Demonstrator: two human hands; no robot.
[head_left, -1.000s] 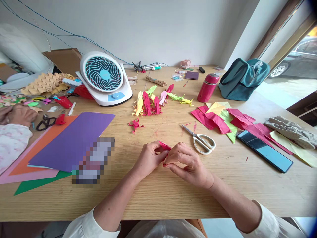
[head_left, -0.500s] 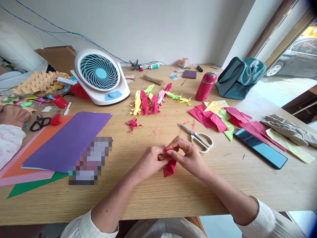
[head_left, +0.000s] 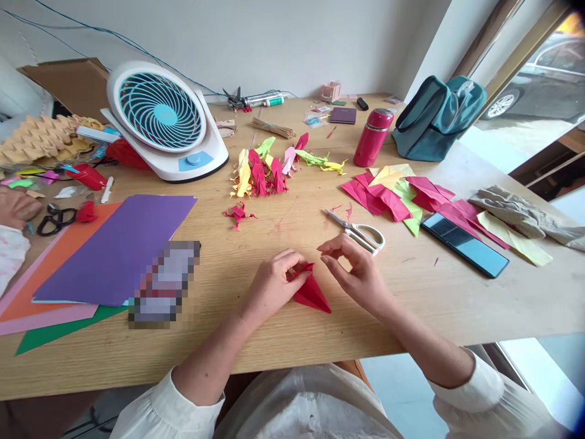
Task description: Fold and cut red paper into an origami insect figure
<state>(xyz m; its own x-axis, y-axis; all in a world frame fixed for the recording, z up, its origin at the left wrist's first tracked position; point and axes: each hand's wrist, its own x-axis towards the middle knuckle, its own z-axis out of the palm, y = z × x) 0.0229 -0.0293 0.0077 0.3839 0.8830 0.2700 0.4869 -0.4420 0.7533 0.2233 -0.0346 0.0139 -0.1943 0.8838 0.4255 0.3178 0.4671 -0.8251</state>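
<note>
My left hand [head_left: 276, 277] pinches a folded piece of red paper [head_left: 313, 294] near its upper end, and the paper's pointed end hangs toward the lower right. Just to the right of it, my right hand [head_left: 354, 268] is apart from the paper, thumb and forefinger spread with a gap between them. White-handled scissors [head_left: 363, 235] lie right behind my right hand, blades partly spread. Farther back on the left is a small red folded paper figure [head_left: 239, 213]. Behind that stands a cluster of red, yellow, green and pink folded paper figures [head_left: 258, 174].
Coloured paper sheets [head_left: 114, 256] and a blurred-out object [head_left: 167, 283] lie left; another person's hand [head_left: 16, 207] rests beyond. A fan [head_left: 159, 116] stands behind. To the right are folded papers [head_left: 379, 201], a phone [head_left: 466, 244], a red flask [head_left: 372, 139] and a teal bag [head_left: 436, 122].
My right hand has let go of the red paper and moved a little right. The paper has turned in my left hand, its point now toward the lower right. The view has shifted slightly.
</note>
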